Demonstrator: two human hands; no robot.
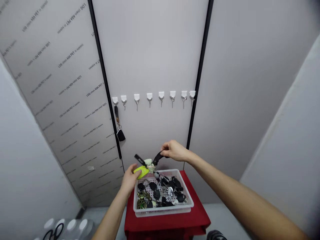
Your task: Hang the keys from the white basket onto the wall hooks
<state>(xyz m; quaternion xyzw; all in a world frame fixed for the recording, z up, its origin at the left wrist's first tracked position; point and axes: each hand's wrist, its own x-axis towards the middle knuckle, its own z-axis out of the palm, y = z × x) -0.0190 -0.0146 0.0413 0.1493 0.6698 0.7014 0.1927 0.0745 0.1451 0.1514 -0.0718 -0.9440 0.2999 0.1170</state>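
My left hand [130, 178] is closed on a bright yellow-green tag [141, 172] above the left rim of the basket. My right hand [174, 150] pinches a black strap [157, 158] over the basket's far edge. Between the hands hangs a pale, whitish-green piece [150, 164], with a black tab [140, 160] sticking up beside it. How these parts join cannot be made out. Below lies a white plastic basket [163, 211] holding many keychains, black fobs and metal rings. A black key fob on a braided strap [120, 134] hangs from the leftmost wall hook.
A row of several white adhesive hooks [149, 97] runs across the white wall panel. The basket stands on a red-covered stand [165, 225]. At lower left are white-capped containers [72, 224] and black scissor-like handles [58, 230]. Walls stand close on both sides.
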